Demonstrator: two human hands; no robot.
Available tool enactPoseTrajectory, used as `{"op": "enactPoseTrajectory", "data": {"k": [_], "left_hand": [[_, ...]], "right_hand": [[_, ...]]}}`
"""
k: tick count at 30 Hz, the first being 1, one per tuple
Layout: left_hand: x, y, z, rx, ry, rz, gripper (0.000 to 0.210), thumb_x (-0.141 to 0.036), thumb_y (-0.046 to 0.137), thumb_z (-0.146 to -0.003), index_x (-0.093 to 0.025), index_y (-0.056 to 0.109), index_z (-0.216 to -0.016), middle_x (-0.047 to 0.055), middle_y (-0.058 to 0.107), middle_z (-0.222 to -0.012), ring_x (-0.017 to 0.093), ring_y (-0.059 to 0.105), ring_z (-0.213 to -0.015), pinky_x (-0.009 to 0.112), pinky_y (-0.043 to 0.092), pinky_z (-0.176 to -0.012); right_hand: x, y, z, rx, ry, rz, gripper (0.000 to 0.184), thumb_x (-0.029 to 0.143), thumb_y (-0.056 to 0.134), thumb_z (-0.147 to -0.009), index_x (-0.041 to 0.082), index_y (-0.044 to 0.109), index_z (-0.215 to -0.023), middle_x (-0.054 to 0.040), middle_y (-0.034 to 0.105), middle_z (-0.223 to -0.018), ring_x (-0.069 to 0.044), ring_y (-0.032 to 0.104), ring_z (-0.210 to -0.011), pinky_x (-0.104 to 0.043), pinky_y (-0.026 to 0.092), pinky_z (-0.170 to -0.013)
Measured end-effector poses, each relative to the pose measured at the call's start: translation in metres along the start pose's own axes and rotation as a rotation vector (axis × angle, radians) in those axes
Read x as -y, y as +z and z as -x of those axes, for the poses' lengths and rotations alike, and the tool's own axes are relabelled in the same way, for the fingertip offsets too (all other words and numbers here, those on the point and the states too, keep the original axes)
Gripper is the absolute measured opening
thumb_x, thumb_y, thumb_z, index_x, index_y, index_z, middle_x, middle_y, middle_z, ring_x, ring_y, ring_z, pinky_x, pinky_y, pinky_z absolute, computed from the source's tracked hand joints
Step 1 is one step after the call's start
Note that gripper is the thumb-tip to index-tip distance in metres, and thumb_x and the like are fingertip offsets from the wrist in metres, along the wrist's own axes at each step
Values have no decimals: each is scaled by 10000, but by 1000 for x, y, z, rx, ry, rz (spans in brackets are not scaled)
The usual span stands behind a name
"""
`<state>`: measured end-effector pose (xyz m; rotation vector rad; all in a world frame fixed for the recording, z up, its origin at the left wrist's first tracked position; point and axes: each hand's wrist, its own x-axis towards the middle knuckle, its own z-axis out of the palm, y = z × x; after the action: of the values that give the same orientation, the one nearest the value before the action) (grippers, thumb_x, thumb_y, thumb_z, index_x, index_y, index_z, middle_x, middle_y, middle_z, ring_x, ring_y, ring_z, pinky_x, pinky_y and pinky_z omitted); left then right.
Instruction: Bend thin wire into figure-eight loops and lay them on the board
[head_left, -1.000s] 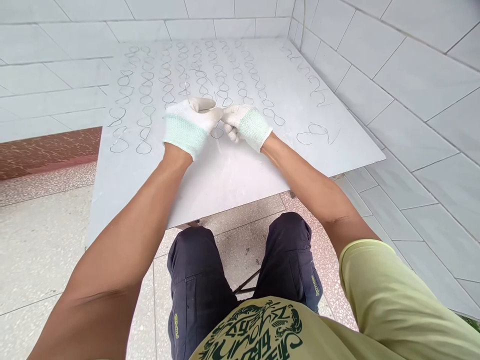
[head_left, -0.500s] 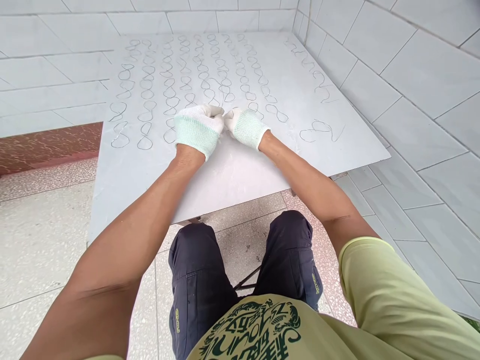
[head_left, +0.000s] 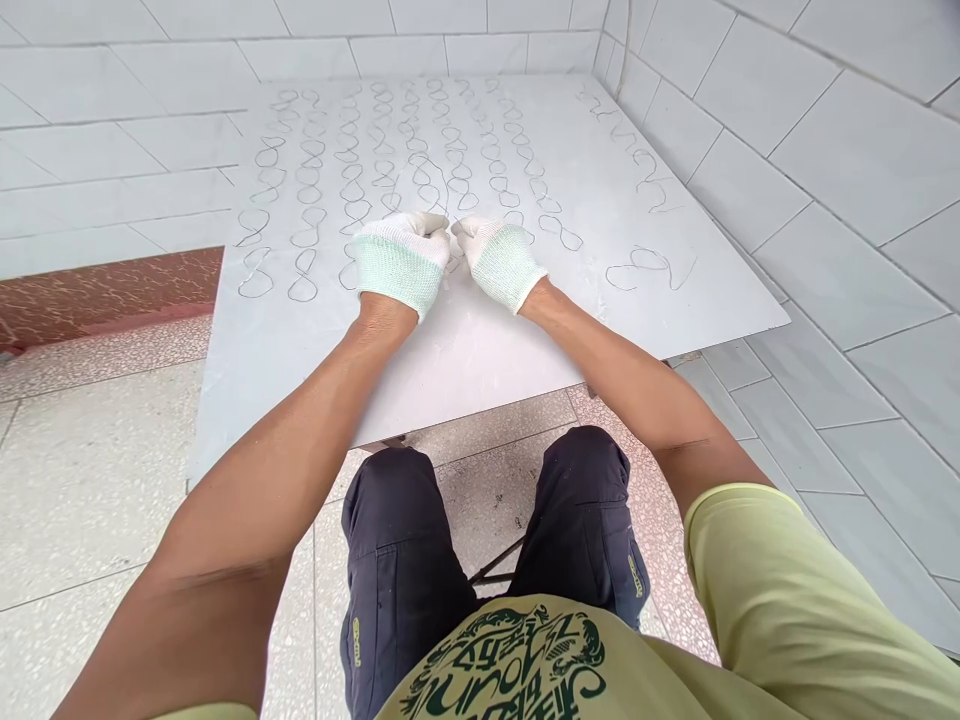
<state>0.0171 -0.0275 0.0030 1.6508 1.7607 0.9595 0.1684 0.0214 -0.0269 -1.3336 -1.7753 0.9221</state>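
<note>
Both my hands wear white gloves with pale green knit cuffs and meet above the pale board (head_left: 487, 350). My left hand (head_left: 401, 255) has its fingers closed in a pinch. Just to its right, my right hand (head_left: 496, 255) pinches too, its fingertips close to the left ones. A thin dark wire (head_left: 447, 185) rises from between the fingertips; how each hand grips it is partly hidden. Rows of thin wire figure-eights (head_left: 304, 280) lie on the board beyond and to the left of my hands. Looser bent wire pieces (head_left: 651, 262) are at the right.
White tiled walls (head_left: 810, 180) border the board at the back and right. A reddish-brown band (head_left: 112, 295) runs low along the left wall. My knees (head_left: 397, 490) are just before the board's front edge, over a speckled floor (head_left: 97, 450).
My right hand has shifted slightly right, so a small gap shows between the fingertips. The whole view has moved a little; the laid wire rows stay as they were.
</note>
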Motion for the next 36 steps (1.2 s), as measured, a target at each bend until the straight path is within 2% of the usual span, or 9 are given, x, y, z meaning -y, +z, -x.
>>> {"op": "enactPoseTrajectory", "data": {"k": [5, 10, 13, 17, 21, 28, 30, 32, 36], "left_hand": [[-1, -1, 3, -10, -10, -39, 250, -396, 669, -1036, -293, 897, -1040, 72, 833, -859, 354, 867, -1009, 458, 710, -944], [3, -1, -6, 34, -32, 71, 219, -414, 713, -1059, -310, 886, -972, 77, 898, -926, 355, 884, -1174, 464, 721, -1103], [9, 0, -13, 68, -7, 164, 202, -375, 723, -1038, -309, 867, -913, 72, 902, -968, 329, 881, -1149, 440, 713, -1116], [14, 1, -16, 139, 34, 341, 269, -368, 738, -1004, -279, 767, -752, 77, 843, -907, 298, 847, -1016, 404, 709, -973], [14, -1, -12, 193, 28, 480, 311, -389, 845, -984, -253, 753, -720, 74, 797, -865, 258, 753, -868, 379, 649, -849], [11, -4, -10, 204, 36, 533, 268, -241, 805, -896, -250, 723, -641, 29, 711, -715, 205, 638, -793, 353, 562, -815], [8, -7, -10, 200, 34, 526, 270, -216, 778, -870, -245, 709, -611, 26, 710, -712, 193, 658, -803, 342, 553, -836], [4, -10, -10, 190, 9, 493, 302, -200, 780, -875, -246, 685, -592, 27, 706, -698, 193, 669, -798, 339, 542, -818], [-9, -14, -8, 227, -39, 394, 384, -107, 729, -933, -230, 650, -578, 29, 674, -634, 168, 600, -701, 336, 455, -722]], "right_hand": [[-10, -3, -3, 52, -51, 61, 479, -31, 661, -1111, 284, 475, -801, -1, 431, -811, -225, 558, -881, -263, 446, -740], [-10, -3, -4, 56, -24, 92, 512, 27, 588, -1174, 285, 419, -765, -5, 395, -817, -232, 507, -856, -292, 424, -744], [-6, -4, -4, 48, -7, 141, 515, 68, 517, -1207, 283, 385, -759, -12, 395, -814, -232, 508, -840, -303, 422, -739], [-2, -6, -5, 77, -13, 231, 479, 161, 503, -1263, 280, 442, -803, -17, 485, -832, -230, 585, -891, -315, 485, -804], [-3, -3, -4, 81, -16, 250, 420, 233, 508, -1281, 283, 508, -863, -34, 597, -873, -251, 668, -970, -355, 582, -896], [8, -10, 10, 132, -61, 120, 409, 286, 567, -1237, 293, 549, -829, -49, 728, -931, -264, 738, -1012, -395, 632, -943], [17, -23, 13, 143, -89, 79, 276, 312, 624, -1199, 287, 644, -925, -34, 770, -947, -257, 761, -1018, -384, 629, -954], [25, -37, 15, 129, -79, -10, 80, 299, 666, -1163, 259, 733, -1144, -28, 840, -1056, -241, 800, -1074, -363, 632, -994], [29, -51, 11, 97, -23, -185, 386, 288, 689, -1159, 214, 743, -1534, -59, 895, -1281, -240, 847, -1153, -373, 675, -1027]]}}
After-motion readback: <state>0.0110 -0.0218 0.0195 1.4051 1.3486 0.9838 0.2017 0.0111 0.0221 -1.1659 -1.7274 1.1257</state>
